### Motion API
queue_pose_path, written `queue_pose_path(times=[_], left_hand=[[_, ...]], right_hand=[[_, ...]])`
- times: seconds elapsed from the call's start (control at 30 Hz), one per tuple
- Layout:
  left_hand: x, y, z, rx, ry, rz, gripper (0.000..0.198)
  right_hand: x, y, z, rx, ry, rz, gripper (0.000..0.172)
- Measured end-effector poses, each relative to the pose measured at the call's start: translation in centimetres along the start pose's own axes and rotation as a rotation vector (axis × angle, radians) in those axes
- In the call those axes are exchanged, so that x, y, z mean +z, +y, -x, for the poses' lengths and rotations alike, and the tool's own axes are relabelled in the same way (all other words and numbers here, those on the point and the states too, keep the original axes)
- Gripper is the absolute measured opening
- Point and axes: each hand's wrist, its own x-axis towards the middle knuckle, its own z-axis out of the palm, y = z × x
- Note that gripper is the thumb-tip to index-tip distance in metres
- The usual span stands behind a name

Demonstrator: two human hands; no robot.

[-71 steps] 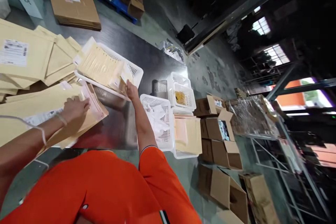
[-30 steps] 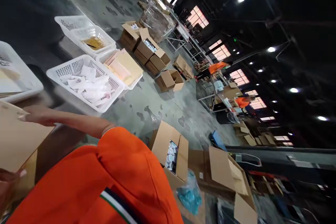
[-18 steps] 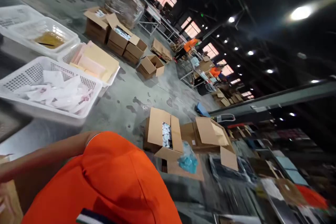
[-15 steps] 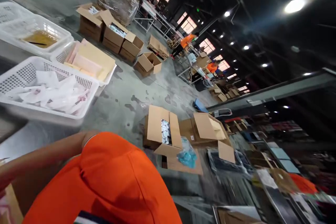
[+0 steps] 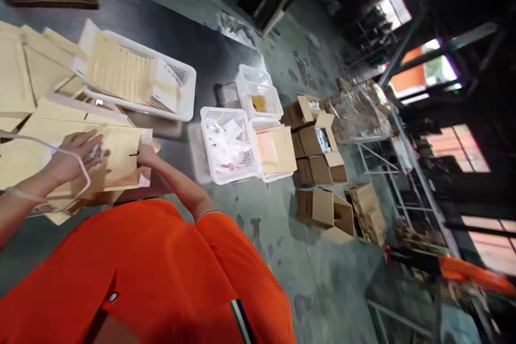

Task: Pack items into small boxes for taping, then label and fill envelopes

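A cream paper sheet (image 5: 121, 142) with pale pink ends lies before me on a pile of similar sheets (image 5: 24, 80). My left hand (image 5: 74, 156) rests on it with fingers stretched out. Under those fingertips is a small clear or silvery patch, too blurred to name. At the sheet's right end my right hand (image 5: 148, 156) is closed on its edge. A short dark line beside those fingers could be a slit or a thin object. A white cable or loop (image 5: 76, 158) crosses over my left wrist.
Beyond the sheets, a white basket (image 5: 187, 91) holds a row of cream envelopes. Farther right stand a basket (image 5: 220, 174) of white pieces, another with cream and pink sheets (image 5: 276, 148), and a tray (image 5: 274, 107). Open cardboard boxes (image 5: 322, 204) stand on the floor.
My view has swung left from the warehouse floor to the tabletop. Both hands and the cream sheet are now visible; the baskets appear farther right.
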Motion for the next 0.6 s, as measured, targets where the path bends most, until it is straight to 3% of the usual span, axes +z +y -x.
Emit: queue_pose_path(times=[0.07, 0.17, 0.27, 0.43, 0.6], left_hand=[[1.0, -1.4, 0.0, 0.006, -0.051, -0.048, 0.075], [3.0, -1.8, -0.3, -0.031, -0.095, -0.108, 0.076], [4.3, -1.4, -0.1, -0.059, -0.075, -0.121, 0.076], [3.6, -0.5, 0.3, -0.055, -0.087, -0.05, 0.077], [2.8, 0.5, 0.5, -0.13, -0.076, -0.016, 0.077]], right_hand=[[-1.2, 1.3, -1.4, 0.06, -0.006, 0.111, 0.028], [-2.9, 2.4, -3.6, 0.105, 0.116, 0.198, 0.011], [-2.8, 2.4, -5.8, 0.09, 0.132, 0.182, 0.027], [-0.7, 2.2, -7.3, 0.051, 0.146, 0.099, 0.02], [-2.2, 3.9, -6.9, 0.108, 0.236, 0.053, 0.035]])
